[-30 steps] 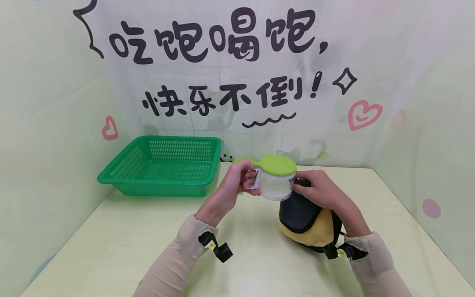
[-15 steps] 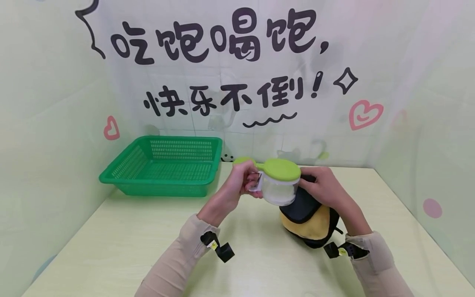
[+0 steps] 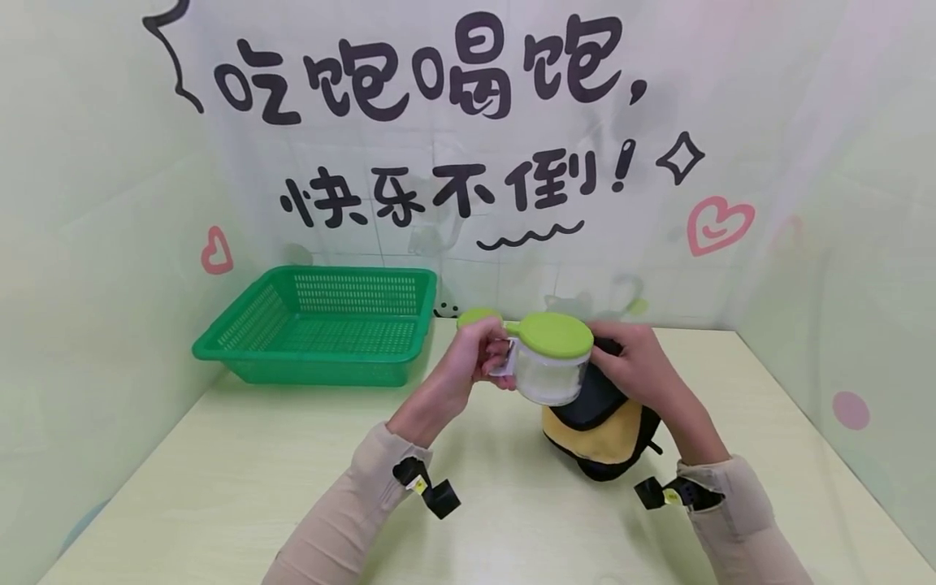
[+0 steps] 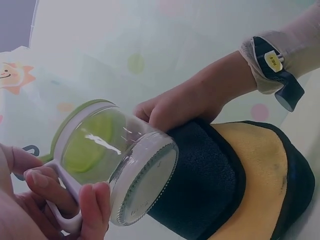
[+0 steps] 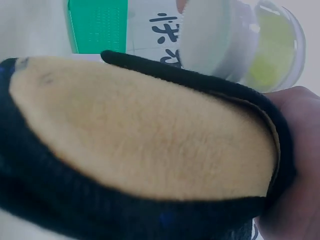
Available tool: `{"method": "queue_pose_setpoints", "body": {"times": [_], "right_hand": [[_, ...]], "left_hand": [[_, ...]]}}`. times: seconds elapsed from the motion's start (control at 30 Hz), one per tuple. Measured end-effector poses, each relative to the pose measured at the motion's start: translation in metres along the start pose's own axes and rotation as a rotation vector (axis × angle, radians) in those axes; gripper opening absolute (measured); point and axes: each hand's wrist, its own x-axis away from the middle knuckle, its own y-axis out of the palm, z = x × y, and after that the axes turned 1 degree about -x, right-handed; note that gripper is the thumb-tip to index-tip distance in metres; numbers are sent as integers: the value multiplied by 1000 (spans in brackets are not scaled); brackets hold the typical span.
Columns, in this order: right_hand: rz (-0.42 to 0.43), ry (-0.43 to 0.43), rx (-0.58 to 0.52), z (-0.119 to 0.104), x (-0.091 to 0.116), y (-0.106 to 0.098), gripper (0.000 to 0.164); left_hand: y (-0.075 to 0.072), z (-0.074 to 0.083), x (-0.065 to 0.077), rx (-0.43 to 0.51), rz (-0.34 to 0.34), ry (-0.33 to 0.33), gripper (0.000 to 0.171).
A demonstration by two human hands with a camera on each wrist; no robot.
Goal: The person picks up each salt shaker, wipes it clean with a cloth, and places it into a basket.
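A clear glass seasoning jar (image 3: 552,380) with a bright green lid (image 3: 556,335) is held up in the air, slightly tilted. My left hand (image 3: 475,357) grips it by the white handle, fingers curled through it. Just right of the jar, my right hand (image 3: 636,361) pinches the top of a small navy-and-yellow fabric bag (image 3: 595,431) with dark edging. The bag hangs from that hand, its navy flap (image 4: 200,180) facing the jar in the left wrist view. Yellow fabric (image 5: 145,135) fills much of the right wrist view. Behind the jar, the right fingertips are partly hidden.
A green plastic basket (image 3: 329,372) stands at the back left of the pale table (image 3: 241,487). A white printed curtain (image 3: 453,268) with black writing closes off the back, and pale sheets rise on both sides.
The jar has shifted a little right and down with my left hand. My right hand has lifted slightly, and the bag's lower end has swung left and up.
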Motion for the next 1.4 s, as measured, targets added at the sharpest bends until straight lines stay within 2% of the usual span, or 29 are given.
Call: {"method": "queue_pose_setpoints", "body": {"times": [0.27,0.4,0.53,0.77,1.13,1.27,1.4], "right_hand": [[-214,102,-16,-1,0,7,9],[-265,89,-42,2,1,9,11],[-282,89,-60,4,2,10,14],[-225,73,-59,5,5,10,12],[20,-42,-117,3,2,8,21],[40,-18,-149,2,1,8,26],[-10,-9,-140,1,1,7,27]], "left_hand": [[-3,1,1,62,15,6,26],[-3,2,1,72,13,0,27],[-3,2,0,66,1,3,28],[-1,0,-2,52,-16,-2,30],[3,-4,-1,-10,-57,-8,32],[3,-4,-1,-16,-58,-7,32],[3,-4,0,-18,-60,-8,32]]}}
